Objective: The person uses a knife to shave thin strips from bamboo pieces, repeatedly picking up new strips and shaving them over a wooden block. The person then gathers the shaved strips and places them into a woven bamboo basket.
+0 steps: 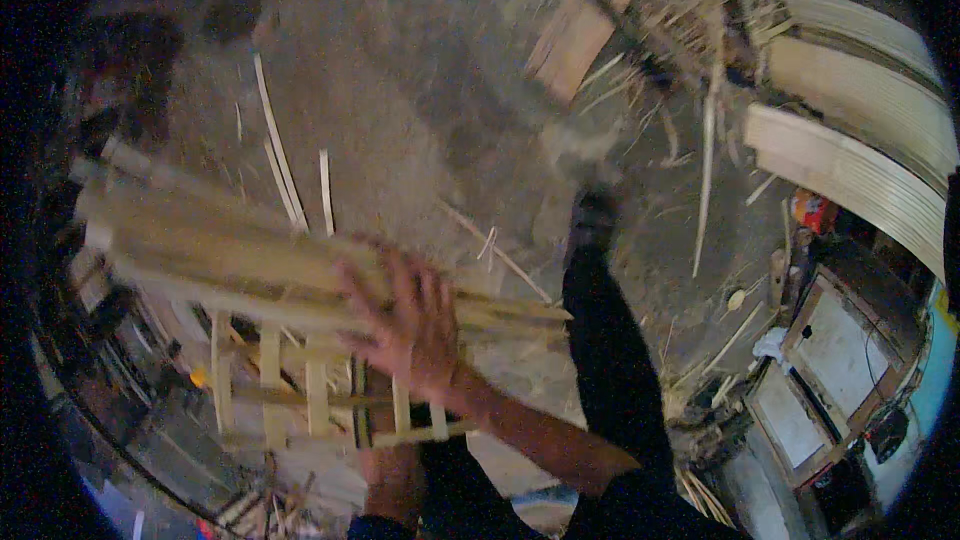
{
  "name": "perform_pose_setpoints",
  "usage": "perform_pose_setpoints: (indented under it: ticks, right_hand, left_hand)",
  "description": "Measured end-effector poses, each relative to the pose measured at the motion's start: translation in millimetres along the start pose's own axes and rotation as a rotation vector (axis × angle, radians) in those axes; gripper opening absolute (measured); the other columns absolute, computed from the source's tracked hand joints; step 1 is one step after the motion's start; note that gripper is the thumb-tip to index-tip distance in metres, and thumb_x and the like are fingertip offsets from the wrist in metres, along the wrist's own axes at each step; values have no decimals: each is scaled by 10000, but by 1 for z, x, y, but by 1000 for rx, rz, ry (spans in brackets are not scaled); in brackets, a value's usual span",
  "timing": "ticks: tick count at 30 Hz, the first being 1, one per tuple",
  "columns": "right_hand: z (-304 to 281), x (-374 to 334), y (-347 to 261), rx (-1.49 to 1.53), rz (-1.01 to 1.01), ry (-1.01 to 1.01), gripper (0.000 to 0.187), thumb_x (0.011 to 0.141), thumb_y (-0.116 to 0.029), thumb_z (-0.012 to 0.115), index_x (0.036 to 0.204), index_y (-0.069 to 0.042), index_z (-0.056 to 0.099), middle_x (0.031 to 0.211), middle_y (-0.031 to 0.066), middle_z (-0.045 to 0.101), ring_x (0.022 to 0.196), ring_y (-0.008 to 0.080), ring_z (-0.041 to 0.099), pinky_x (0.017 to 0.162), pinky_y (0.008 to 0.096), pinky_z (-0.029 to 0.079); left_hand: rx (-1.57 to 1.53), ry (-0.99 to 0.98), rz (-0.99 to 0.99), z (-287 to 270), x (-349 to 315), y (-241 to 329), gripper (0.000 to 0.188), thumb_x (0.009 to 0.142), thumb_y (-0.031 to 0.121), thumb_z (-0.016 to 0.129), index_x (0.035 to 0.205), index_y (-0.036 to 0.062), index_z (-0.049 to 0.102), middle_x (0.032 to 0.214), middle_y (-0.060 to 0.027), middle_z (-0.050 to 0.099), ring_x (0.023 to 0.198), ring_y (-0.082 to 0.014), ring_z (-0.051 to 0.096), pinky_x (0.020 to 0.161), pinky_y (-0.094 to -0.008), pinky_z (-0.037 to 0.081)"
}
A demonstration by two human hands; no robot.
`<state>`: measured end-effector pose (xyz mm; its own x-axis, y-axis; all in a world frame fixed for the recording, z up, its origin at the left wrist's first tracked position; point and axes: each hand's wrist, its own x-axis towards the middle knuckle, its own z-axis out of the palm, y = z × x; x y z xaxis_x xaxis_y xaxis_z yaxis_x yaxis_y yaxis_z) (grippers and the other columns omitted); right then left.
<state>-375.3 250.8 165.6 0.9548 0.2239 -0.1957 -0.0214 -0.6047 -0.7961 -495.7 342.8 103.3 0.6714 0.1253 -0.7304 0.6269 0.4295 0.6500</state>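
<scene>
My right hand rests across a long bundle of pale bamboo-like strips, its fingers spread and somewhat blurred by motion. The bundle slants from the far left down to the middle. Below it hangs an open lattice of thin flat strips, with crosspieces and gaps; whether it is joined to the bundle I cannot tell. My left hand reaches up from the lower edge behind the lattice. Strips hide its fingers, so its grip does not show.
Loose strips lie on the dirt floor. My outstretched leg is right of the bundle. A shavings pile, a flat board and wide ribbed slats lie far right. Framed panels stand at right.
</scene>
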Motion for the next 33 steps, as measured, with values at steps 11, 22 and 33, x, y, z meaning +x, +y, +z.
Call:
perform_pose_setpoints:
  ticks: [11,22,33]
  right_hand:
    - [-299,-38,-97,106,-160,142,583,833,-377,567,1311,-99,383,1229,191,463,1100,358,460,915,493,387]
    - [-435,-75,-96,8,-59,241,390,893,-275,503,1198,-35,459,1101,151,542,985,292,530,838,421,438]
    - [-534,-53,-71,-107,414,924,257,953,-172,440,1084,28,536,974,111,621,871,226,601,761,348,490]
  left_hand:
    - [-220,-991,880,279,-127,319,440,912,432,434,1137,80,571,828,-57,582,758,-196,580,765,-321,485]
    - [-463,-1720,1019,413,-191,438,396,911,395,464,1088,74,616,731,-53,610,677,-184,604,720,-309,505]
    - [-634,-1764,1002,383,-174,480,360,911,360,492,1044,69,657,643,-49,635,603,-173,626,678,-298,523]
